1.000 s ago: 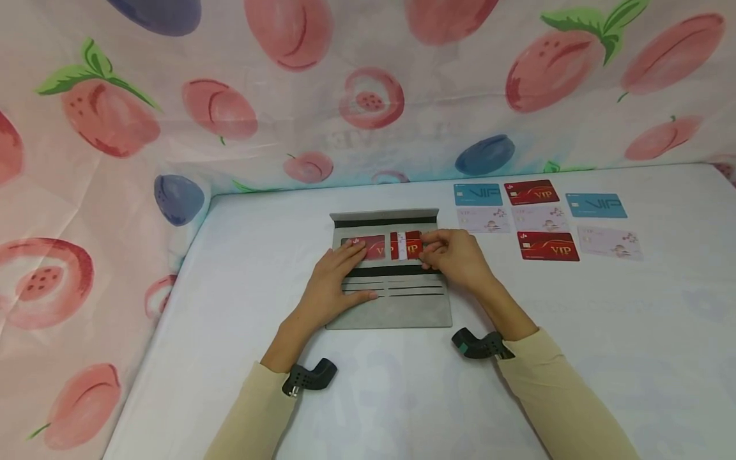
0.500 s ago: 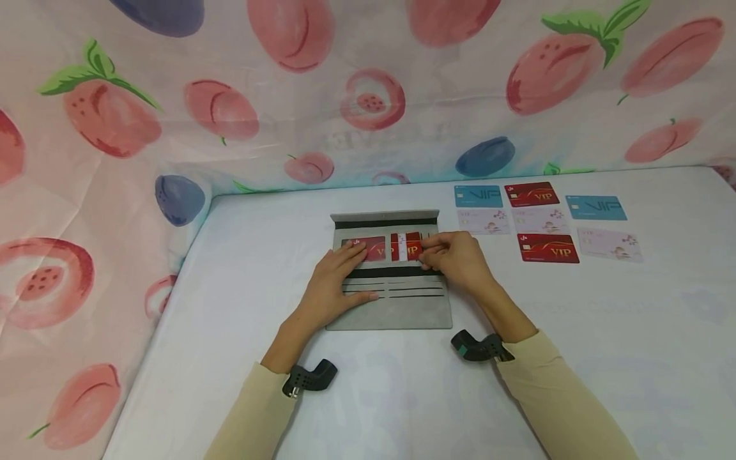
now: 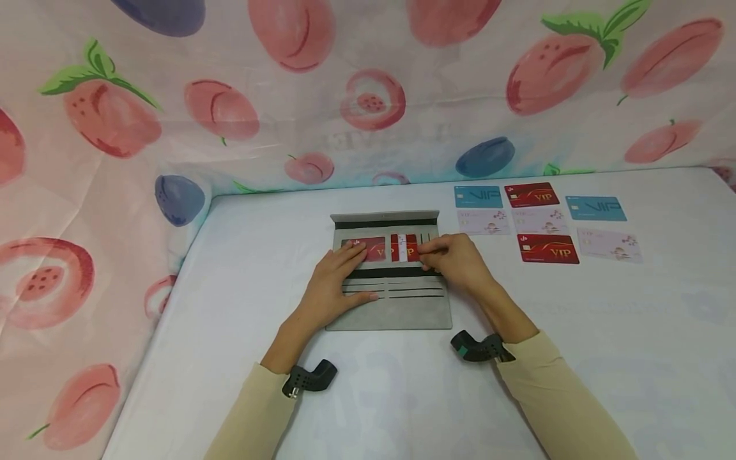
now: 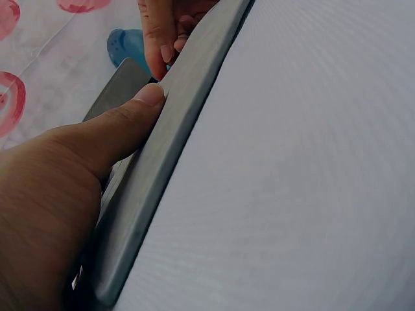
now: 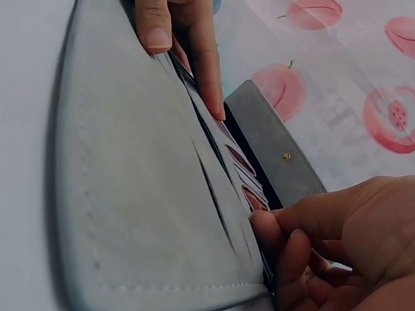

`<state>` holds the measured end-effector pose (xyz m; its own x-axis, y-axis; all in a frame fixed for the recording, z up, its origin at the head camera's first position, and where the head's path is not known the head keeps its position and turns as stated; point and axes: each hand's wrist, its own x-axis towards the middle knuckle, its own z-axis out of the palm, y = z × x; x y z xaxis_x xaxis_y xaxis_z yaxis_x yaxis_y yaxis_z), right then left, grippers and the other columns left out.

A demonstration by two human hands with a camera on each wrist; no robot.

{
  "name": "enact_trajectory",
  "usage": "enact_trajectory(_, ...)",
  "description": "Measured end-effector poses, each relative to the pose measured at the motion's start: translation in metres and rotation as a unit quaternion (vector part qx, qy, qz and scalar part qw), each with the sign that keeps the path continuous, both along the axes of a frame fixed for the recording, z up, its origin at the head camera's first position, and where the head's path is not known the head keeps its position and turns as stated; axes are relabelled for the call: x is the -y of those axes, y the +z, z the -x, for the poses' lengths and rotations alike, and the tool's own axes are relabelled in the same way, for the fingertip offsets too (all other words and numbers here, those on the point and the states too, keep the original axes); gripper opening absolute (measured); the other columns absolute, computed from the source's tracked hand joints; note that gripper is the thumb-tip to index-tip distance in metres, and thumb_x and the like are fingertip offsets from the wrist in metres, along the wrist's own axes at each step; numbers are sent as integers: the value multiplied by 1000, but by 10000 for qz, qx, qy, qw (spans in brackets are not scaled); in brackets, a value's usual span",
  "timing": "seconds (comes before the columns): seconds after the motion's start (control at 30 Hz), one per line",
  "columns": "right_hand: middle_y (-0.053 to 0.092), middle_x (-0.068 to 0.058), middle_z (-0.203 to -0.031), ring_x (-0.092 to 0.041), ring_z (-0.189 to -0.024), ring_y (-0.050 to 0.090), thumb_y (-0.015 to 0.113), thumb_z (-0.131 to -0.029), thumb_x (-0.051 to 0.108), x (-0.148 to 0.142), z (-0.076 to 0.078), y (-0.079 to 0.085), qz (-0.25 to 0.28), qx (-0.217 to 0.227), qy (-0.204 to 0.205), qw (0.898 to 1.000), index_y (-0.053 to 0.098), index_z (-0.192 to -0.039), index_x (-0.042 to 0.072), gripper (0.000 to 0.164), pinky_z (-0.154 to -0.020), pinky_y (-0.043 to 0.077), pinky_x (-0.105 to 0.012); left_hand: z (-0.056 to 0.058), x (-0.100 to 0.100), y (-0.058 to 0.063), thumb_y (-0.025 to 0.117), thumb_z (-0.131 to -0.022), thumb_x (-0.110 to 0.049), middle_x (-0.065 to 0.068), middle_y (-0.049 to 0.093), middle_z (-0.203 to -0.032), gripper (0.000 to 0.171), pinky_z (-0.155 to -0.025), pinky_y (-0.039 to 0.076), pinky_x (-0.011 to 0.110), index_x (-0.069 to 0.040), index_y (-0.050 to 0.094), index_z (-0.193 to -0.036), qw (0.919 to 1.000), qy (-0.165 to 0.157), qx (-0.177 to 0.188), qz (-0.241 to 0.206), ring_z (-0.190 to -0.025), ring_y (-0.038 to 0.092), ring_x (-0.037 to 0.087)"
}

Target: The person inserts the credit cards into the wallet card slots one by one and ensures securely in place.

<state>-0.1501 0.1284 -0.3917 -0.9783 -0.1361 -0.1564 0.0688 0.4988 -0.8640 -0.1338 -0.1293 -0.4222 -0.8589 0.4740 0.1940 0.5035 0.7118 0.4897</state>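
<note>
A grey wallet (image 3: 388, 314) lies unfolded on the white table, with card slots in both halves. My left hand (image 3: 329, 278) rests on its left side, fingers extended over a red VIP card (image 3: 375, 250) in the upper left slots and thumb on the lower half. At the upper right slots, my right hand (image 3: 459, 260) pinches the right edge of another red VIP card (image 3: 411, 249), which sits partly under a narrow pale strip. In the right wrist view, the right hand's thumb and finger (image 5: 305, 220) meet at that card's edge.
To the right of the wallet lie several loose cards: blue ones (image 3: 478, 197), red ones (image 3: 548, 248) and pale pink ones (image 3: 609, 245). The wallet's flap (image 3: 384, 216) stands raised along its far edge. A fruit-patterned cloth (image 3: 264, 76) hangs behind the table.
The red card in my right hand has slid slightly left, showing more slot edges to its right. My right fingertips shifted left with it. My left hand has stayed in place.
</note>
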Motion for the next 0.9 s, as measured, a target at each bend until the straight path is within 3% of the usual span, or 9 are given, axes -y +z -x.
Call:
enact_trajectory(0.4,62,-18,-112,-28,-95,56,60,-93,5,2,-1,0,-214,-108,126,9996,72,-106,-2,19,-82,47,-37,1,1,-2,80,-75,-42,6,42,-147,82,-115,16,44,-5,47,-141,9999,-35,-134,-82,-141,26,23)
enact_trajectory(0.9,63,-14,-96,-25,-82,57,61,-92,3,2,0,0,-317,-389,322,9982,72,-105,-3,18,-74,46,-34,0,-1,1,79,-77,-43,6,39,-149,83,-116,13,40,-5,45,-142,10000,-27,65,54,-142,23,22)
